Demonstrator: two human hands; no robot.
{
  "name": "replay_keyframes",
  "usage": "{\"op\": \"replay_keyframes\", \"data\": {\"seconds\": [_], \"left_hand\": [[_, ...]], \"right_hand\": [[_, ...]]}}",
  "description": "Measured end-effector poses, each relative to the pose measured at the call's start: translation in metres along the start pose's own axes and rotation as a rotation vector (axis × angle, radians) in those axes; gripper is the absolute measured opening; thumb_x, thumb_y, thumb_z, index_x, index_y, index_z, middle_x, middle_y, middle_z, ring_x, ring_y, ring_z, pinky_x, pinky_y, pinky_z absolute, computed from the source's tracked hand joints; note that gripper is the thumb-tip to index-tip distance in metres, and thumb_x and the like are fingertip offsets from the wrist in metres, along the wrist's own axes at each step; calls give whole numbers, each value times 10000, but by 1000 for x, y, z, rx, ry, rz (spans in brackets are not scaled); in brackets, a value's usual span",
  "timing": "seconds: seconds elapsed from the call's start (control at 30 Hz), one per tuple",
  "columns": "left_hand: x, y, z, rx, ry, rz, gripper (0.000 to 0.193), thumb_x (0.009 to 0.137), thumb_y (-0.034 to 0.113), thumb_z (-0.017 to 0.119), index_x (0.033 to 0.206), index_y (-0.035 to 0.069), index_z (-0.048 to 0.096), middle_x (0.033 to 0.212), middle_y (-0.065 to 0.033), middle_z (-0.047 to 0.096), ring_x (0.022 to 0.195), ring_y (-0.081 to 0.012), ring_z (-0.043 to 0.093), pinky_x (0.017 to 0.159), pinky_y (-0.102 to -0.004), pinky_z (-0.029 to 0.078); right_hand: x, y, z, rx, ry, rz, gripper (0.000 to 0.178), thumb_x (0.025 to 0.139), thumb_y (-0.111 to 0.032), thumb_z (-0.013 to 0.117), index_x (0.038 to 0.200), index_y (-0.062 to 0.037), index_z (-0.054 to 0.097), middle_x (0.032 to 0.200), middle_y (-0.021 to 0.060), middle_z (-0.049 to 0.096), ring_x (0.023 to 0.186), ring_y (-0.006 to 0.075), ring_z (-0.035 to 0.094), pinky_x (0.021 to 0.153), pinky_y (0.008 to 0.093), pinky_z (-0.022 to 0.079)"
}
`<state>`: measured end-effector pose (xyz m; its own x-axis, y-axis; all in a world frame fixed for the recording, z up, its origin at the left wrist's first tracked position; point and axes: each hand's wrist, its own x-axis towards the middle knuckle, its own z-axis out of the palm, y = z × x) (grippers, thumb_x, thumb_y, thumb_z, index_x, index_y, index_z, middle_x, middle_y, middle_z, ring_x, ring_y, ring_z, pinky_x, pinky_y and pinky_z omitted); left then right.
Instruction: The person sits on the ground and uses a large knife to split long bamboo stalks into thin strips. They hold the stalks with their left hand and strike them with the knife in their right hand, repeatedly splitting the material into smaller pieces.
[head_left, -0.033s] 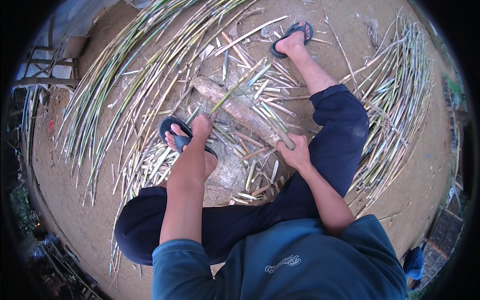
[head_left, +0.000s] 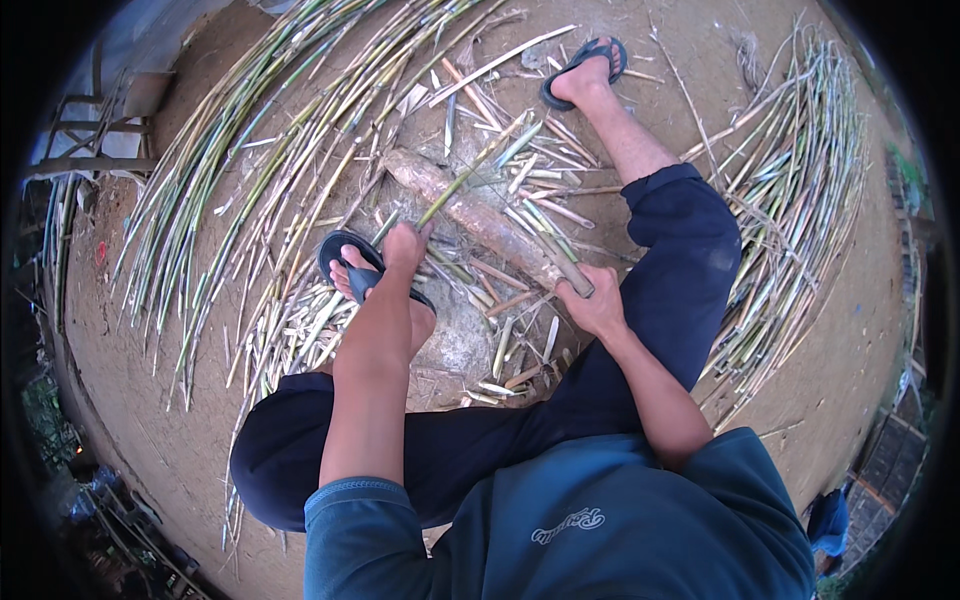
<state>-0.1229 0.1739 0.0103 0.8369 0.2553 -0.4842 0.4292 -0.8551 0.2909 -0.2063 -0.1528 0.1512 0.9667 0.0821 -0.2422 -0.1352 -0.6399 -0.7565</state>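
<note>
My left hand [head_left: 403,248] is closed round a slender green cane stalk [head_left: 437,206] beside my left foot. The stalk slants up and away, crossing a thick pale log [head_left: 497,232] on the ground. My right hand [head_left: 597,302] is at the log's near right end, closed round the brown wooden handle [head_left: 573,276] of what looks like a knife. A thin dark line running from the handle along the log seems to be its blade, seen nearly edge-on. Short cut cane pieces [head_left: 548,186] lie scattered round the log.
Long cane stalks [head_left: 260,130] lie in a broad spread at the left, and another bundle [head_left: 800,210] lies at the right. More short pieces [head_left: 310,325] are heaped by my left sandal [head_left: 345,255]. My right foot [head_left: 588,78] rests beyond the log.
Almost everything is as before. My right hand and the handle are shifted very slightly; my left hand keeps its grip on the stalk.
</note>
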Motion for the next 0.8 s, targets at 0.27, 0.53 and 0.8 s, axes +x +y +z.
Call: {"op": "replay_keyframes", "data": {"seconds": [0.27, 0.53, 0.8], "left_hand": [[41, -18, 11, -66, -198, -104, 535, 840, 391, 659, 1163, -35, 658, 1234, -285, 614, 1181, -400, 591, 1016, -433, 461], [13, 11, -4, -56, -107, -176, 465, 829, 339, 640, 1131, -12, 688, 1189, -263, 647, 1144, -401, 616, 1006, -453, 468], [38, -14, 6, -30, -164, -112, 452, 825, 308, 633, 1125, -26, 683, 1176, -284, 642, 1136, -396, 619, 996, -428, 477]], "right_hand": [[-4, -4, -15, -14, -82, 11, 285, 754, -280, 682, 772, 4, 674, 648, 205, 603, 614, 378, 551, 703, 433, 469], [-13, 1, -15, -2, -48, -59, 229, 742, -187, 656, 713, 33, 600, 548, 140, 485, 497, 227, 456, 551, 367, 413], [-22, -9, -13, 85, -42, -76, 227, 738, -154, 649, 670, 42, 559, 497, 127, 432, 431, 156, 420, 478, 341, 389]]}}
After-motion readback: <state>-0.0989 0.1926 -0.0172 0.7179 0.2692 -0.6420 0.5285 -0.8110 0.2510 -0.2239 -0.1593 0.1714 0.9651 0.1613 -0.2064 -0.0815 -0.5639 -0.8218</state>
